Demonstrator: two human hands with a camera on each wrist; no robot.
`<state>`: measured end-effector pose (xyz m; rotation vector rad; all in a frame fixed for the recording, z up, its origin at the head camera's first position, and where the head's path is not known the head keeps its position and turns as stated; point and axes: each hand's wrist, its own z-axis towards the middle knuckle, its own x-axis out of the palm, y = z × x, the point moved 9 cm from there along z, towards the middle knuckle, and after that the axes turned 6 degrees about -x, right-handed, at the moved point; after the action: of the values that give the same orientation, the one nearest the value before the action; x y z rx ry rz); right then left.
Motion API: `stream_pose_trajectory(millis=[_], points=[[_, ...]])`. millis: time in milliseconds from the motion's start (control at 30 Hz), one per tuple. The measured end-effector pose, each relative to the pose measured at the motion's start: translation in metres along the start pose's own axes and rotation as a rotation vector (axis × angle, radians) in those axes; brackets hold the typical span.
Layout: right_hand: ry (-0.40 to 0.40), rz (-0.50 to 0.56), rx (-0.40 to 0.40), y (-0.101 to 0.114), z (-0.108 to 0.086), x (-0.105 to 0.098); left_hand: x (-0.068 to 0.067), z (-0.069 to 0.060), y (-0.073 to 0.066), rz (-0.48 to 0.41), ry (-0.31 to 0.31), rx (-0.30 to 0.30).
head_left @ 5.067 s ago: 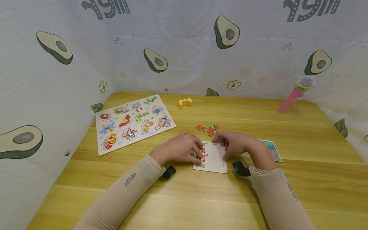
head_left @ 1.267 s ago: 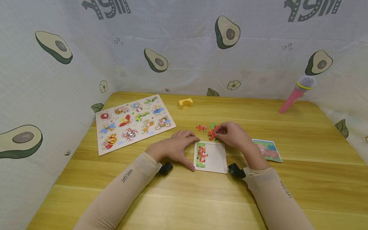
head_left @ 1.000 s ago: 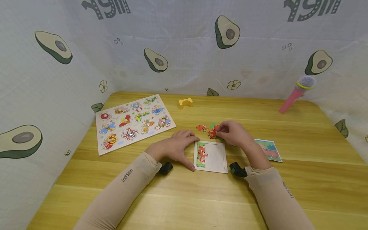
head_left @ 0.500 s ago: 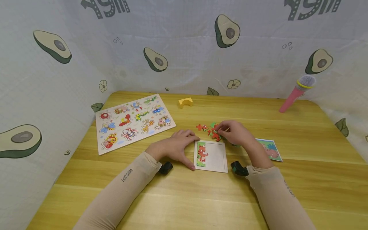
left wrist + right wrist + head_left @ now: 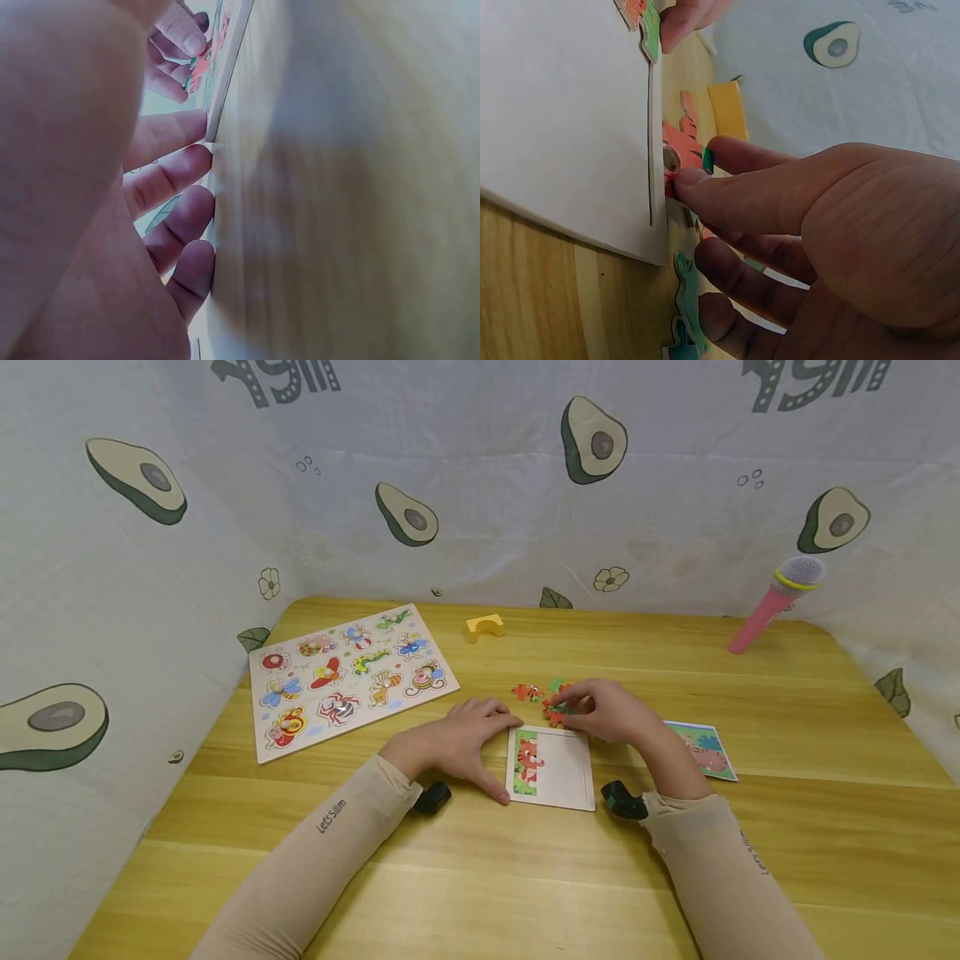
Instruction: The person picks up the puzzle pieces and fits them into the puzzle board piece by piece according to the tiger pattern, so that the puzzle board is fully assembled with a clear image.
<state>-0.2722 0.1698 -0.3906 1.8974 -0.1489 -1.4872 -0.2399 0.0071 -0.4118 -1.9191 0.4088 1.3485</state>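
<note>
A small white puzzle tray (image 5: 562, 770) lies on the table, with joined tiger puzzle pieces (image 5: 527, 764) along its left side. My left hand (image 5: 459, 747) rests at the tray's left edge, thumb and fingers spread; its fingertips (image 5: 196, 161) touch the edge and table. Just beyond the tray's far edge, my right hand (image 5: 609, 712) pinches an orange puzzle piece (image 5: 681, 142) between thumb and forefinger. More loose pieces (image 5: 527, 692) lie around it, some partly hidden by the hand. Green and blue pieces (image 5: 686, 292) show below the right fingers in the right wrist view.
A knobbed insect puzzle board (image 5: 352, 681) lies at the left. A yellow arch block (image 5: 484, 627) stands toward the back. A picture card (image 5: 705, 750) lies right of the tray, partly under the right wrist. A pink toy microphone (image 5: 757, 620) stands at the back right.
My left hand has moved from the tiger pieces to the tray's left edge. My right hand has gone from the tray to the loose pieces, shifting one and now pinching it.
</note>
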Motion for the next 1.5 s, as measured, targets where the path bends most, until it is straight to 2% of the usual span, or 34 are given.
stream_pose_trajectory(millis=[167,600,933,1033,1300,1500], points=[[0.007,0.003,-0.015,0.001,-0.001,0.001,0.0,0.0,0.0,-0.004,-0.002,0.002],[-0.167,-0.056,0.099,-0.006,-0.001,-0.011,0.001,0.0,0.001,-0.001,0.001,-0.004],[-0.197,-0.208,0.057,-0.011,0.004,-0.01,-0.001,0.0,0.0,-0.006,-0.004,-0.002],[-0.2,-0.219,0.056,-0.014,0.004,-0.011,-0.001,-0.001,0.0,-0.012,-0.005,-0.003],[-0.244,-0.22,0.151,-0.026,-0.005,-0.023,0.0,-0.001,0.0,-0.018,0.003,-0.01],[-0.263,-0.199,0.185,-0.033,-0.009,-0.026,0.001,-0.001,0.001,-0.017,0.006,-0.007]])
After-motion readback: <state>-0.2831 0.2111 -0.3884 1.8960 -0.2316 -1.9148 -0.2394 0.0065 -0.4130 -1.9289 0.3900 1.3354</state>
